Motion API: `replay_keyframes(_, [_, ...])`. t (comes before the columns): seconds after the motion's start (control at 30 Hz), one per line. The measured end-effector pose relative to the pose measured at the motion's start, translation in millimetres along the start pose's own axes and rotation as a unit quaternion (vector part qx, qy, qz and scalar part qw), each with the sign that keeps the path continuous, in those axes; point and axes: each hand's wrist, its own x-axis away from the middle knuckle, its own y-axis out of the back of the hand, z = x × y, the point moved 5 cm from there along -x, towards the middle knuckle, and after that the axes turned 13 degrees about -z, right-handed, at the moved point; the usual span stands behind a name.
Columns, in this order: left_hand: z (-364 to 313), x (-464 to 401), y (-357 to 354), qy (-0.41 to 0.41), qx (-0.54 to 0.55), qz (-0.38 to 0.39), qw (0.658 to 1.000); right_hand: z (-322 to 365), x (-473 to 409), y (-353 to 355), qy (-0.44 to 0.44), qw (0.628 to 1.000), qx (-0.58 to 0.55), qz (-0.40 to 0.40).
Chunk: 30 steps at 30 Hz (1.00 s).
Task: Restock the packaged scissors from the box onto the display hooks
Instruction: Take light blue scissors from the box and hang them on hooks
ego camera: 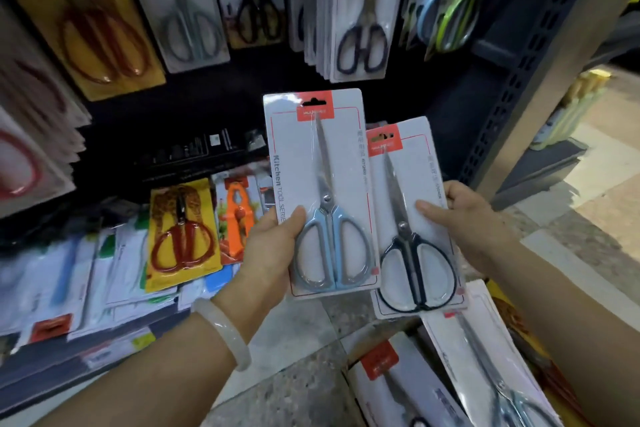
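While the left hand (273,246) grips a carded pack of blue-handled scissors (320,198) by its lower left edge, thumb lying across the front of the card, the right hand (471,218) holds a second pack of black-handled scissors (414,222) by its right edge, thumb pressed flat on the card face. Both packs stand upright, red tabs at the top, side by side in front of the dark display panel; the blue pack's right edge overlaps the black pack's left edge. A pale bangle (223,333) circles the left wrist. Below the right forearm, more carded scissors (485,367) lie loosely stacked at the lower right; whether they sit in a box cannot be told. Above, rows of packaged scissors hang from the display, among them a stack with black handles (360,28) directly over the held packs and a yellow card with red handles (100,31) at the upper left. On the lower shelf to the left lie a yellow pack of red-handled scissors (181,236) and an orange tool pack (237,215). A perforated shelf upright (533,55) runs up the right side.
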Motion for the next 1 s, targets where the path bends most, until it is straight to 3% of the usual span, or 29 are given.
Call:
replay_keyframes(0.5, [-78.5,-46.8,119.9,-0.048,0.028,0.015,0.998,105.6,49.1,-111.2,0.085,0.993,-0.055,-0.06])
replay_keyframes(0.8, [-84.1,-63.5,161.7,-0.054,0.085,-0.002,0.995,146.9,60.4,-161.9,0.142,0.986,-0.036,-0.082])
replay_keyframes(1.0, [-76.7,-73.1,168.2,-0.058,0.111,-0.027,0.992,180.0,44.7,-177.9,0.232,0.97,-0.067,-0.036])
